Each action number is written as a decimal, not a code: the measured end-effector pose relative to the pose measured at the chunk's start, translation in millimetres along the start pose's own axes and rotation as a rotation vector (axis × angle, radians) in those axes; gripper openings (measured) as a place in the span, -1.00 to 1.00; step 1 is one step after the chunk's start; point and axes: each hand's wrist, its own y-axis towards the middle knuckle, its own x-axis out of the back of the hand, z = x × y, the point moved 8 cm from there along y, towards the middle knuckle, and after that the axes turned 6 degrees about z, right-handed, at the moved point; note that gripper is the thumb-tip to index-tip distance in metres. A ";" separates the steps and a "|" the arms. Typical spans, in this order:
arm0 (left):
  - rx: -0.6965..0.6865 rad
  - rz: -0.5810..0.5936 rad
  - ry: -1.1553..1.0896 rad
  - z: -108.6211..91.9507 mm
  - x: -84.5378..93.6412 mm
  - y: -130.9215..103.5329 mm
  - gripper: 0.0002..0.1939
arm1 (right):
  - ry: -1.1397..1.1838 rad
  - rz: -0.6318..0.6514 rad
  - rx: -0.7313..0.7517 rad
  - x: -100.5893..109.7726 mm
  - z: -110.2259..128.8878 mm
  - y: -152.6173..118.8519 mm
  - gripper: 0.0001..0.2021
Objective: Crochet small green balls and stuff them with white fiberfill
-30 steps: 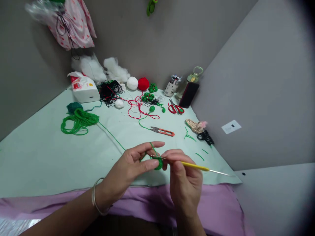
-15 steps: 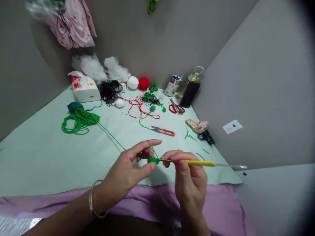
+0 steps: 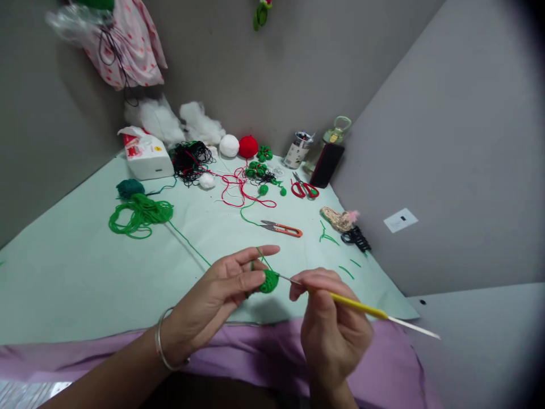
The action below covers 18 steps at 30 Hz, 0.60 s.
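A small round green crochet piece [image 3: 269, 281] is pinched between the thumb and fingers of my left hand [image 3: 217, 295]. Green yarn [image 3: 189, 243] runs from a loose skein [image 3: 145, 215] to that hand and passes over its raised index finger. My right hand [image 3: 334, 326] is closed around a crochet hook [image 3: 361, 307] with a yellow handle. The hook's metal tip meets the right edge of the green piece; whether it is inside a stitch I cannot tell.
Orange thread snips [image 3: 281, 229] lie beyond my hands, with red-handled scissors [image 3: 305, 188] farther right. A tissue pack [image 3: 147, 156], black yarn [image 3: 189, 162], a red yarn ball [image 3: 247, 147] and a phone [image 3: 327, 165] stand toward the back. Green yarn scraps [image 3: 329, 236] lie at right.
The green piece has turned so its round face shows more. My right hand has tilted the hook, its handle end now lower and farther right.
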 end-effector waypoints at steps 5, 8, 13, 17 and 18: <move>-0.129 0.014 0.229 -9.6 -3.2 -2.3 -0.59 | 0.276 0.052 -0.181 -11.4 -15.8 5.4 -0.81; -0.155 -0.028 0.346 -8.0 -1.9 -1.8 -0.60 | 0.090 0.088 -0.106 -13.1 -12.8 -0.4 -0.78; -0.070 -0.050 0.076 3.0 0.3 4.2 -0.45 | -0.389 0.046 0.160 -10.3 7.5 -11.9 -0.64; 0.041 -0.017 -0.073 8.4 0.1 5.5 -0.55 | -0.077 -0.025 0.006 1.4 -2.7 -1.2 -0.74; 0.024 -0.020 -0.056 6.1 1.0 5.1 -0.58 | 0.059 -0.058 -0.071 4.1 -9.1 1.4 -0.77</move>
